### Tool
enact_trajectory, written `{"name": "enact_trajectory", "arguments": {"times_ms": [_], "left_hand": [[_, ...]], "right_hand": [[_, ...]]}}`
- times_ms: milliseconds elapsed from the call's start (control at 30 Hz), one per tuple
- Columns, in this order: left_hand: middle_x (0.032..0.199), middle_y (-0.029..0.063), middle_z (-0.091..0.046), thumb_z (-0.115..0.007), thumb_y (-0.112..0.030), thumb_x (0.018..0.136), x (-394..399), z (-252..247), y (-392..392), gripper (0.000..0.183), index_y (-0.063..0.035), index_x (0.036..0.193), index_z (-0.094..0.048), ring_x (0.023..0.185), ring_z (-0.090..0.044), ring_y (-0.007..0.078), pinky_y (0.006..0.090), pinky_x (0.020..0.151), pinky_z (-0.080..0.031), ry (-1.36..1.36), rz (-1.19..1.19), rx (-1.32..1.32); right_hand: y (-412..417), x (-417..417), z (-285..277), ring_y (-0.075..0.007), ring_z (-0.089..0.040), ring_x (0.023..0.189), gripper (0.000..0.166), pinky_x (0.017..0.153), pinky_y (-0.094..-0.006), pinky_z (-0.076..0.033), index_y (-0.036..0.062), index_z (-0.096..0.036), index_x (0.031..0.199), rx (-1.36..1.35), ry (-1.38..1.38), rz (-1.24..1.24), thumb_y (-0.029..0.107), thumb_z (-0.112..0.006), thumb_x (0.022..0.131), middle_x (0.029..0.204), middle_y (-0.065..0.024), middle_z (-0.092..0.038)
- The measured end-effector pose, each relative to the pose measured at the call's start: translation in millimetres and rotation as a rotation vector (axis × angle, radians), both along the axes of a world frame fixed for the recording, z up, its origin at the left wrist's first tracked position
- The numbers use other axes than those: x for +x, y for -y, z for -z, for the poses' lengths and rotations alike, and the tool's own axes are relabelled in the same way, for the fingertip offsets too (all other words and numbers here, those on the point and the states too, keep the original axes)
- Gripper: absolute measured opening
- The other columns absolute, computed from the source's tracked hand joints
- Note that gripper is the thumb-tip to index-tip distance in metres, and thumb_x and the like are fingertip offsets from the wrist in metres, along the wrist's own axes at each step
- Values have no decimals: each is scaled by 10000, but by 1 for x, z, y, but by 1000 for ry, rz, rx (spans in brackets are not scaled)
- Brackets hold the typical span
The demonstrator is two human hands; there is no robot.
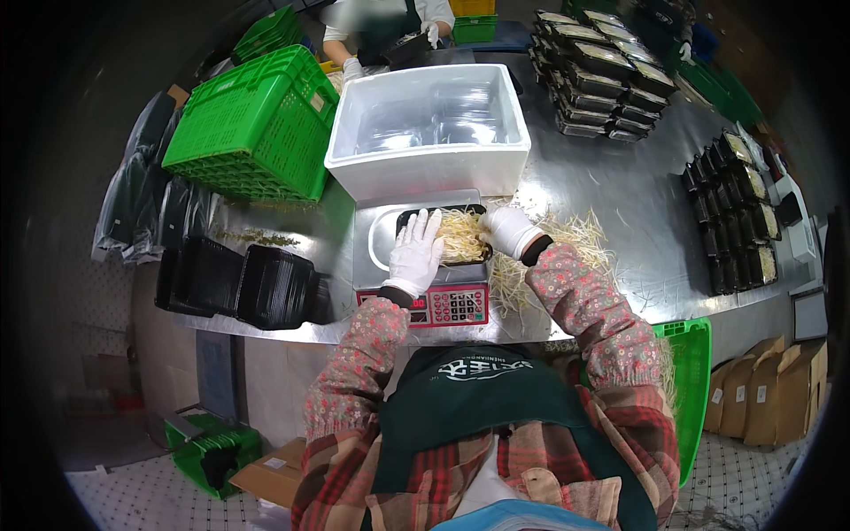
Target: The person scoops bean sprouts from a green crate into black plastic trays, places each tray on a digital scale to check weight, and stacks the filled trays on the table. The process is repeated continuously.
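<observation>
A black plastic tray [402, 218] filled with bean sprouts [459, 233] sits on the metal pan of a red digital scale [459, 308]. My left hand [416, 255], in a white glove, lies flat over the tray's left part, its fingers pointing away from me. At the tray's right edge is my right hand [508, 230], also gloved, with its fingers curled at the sprouts; whether it grips any cannot be told. Loose bean sprouts [574, 237] lie on the steel table [654, 226] beneath and beside my right wrist. My left forearm partly covers the scale's display.
A white foam box [425, 169] with clear plastic lids [468, 113] stands behind the scale. Green crates [249, 126] and nested black trays [272, 285] are on the left. Filled packs [601, 83] are stacked at right. Across the table, a gloved co-worker [392, 40] holds a black tray.
</observation>
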State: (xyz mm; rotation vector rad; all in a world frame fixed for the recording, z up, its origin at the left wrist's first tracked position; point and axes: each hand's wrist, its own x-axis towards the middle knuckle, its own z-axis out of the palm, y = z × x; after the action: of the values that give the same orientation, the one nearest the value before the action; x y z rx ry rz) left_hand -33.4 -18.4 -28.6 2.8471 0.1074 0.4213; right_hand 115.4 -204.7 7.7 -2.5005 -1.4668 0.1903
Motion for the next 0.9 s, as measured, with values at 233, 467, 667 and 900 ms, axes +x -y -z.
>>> {"name": "enact_trajectory", "arguments": {"times_ms": [233, 467, 667, 900], "left_hand": [[1478, 230, -367, -444, -325, 982, -2, -1, 1, 571, -101, 1490, -308, 1364, -356, 390, 451, 1121, -293, 8, -11, -35], [1511, 241, -304, -547, -297, 954, -33, -37, -36, 698, 16, 1493, -234, 1425, -268, 355, 400, 1172, -204, 219, 60, -393], [1505, 271, -284, -806, -385, 742, -95, -61, -103, 1054, 46, 1485, -195, 1434, -234, 378, 405, 1173, -213, -38, -57, -183], [1534, 232, -271, -506, -197, 973, -44, -27, -77, 645, 22, 1500, -206, 1440, -239, 328, 358, 1173, -207, 170, -77, -614]], "right_hand": [[53, 26, -32, -264, -669, 679, 183, 650, -355, -520, 35, -704, 863, 403, -323, 128, 212, -716, 820, 752, -152, -680], [144, 54, -20, -88, -578, 612, 191, 561, -242, -463, -8, -686, 833, 626, -745, 414, 179, -722, 847, 714, -15, -659], [184, 59, 59, -303, -580, 1168, 682, 988, -414, -458, 178, -630, 1255, -480, -162, 380, 466, -821, 667, 1240, -124, -631], [34, 18, 2, -382, -472, 1263, 755, 1058, -476, -369, 12, -450, 1371, 604, 94, 17, 448, -709, 812, 1362, -228, -498]]}}
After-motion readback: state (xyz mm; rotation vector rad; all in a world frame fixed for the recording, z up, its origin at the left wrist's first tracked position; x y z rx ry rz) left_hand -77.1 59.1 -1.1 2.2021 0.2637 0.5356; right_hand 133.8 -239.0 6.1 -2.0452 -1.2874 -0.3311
